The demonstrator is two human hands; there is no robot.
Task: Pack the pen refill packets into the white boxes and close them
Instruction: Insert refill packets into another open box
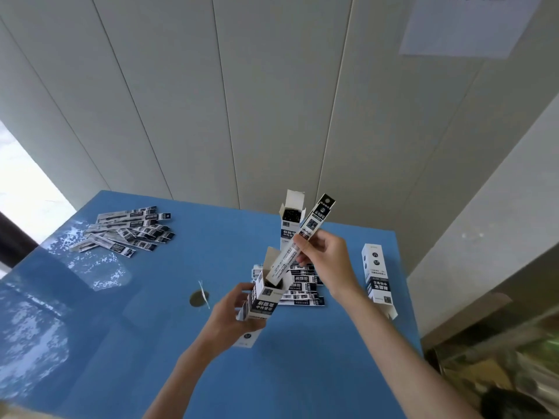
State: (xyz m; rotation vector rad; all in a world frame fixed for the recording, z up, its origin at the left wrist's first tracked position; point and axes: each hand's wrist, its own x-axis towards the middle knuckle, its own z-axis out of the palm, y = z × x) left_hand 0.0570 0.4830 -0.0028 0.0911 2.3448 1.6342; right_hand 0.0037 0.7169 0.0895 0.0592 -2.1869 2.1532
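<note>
My left hand (231,313) grips a white box (262,299) with black labels, held upright above the blue table (181,297) with its top flap open. My right hand (325,258) pinches a long pen refill packet (302,240), tilted, with its lower end inside the box's opening. Behind the hands lies a pile of refill packets (302,290). A second white box (291,219) stands open at the back. A third white box (376,275) stands at the right.
A larger spread of refill packets (130,232) lies at the table's far left. A round hole (198,298) with a white strip sits mid-table. Panelled wall rises behind; the table's right edge borders a wall and a cluttered box (499,358).
</note>
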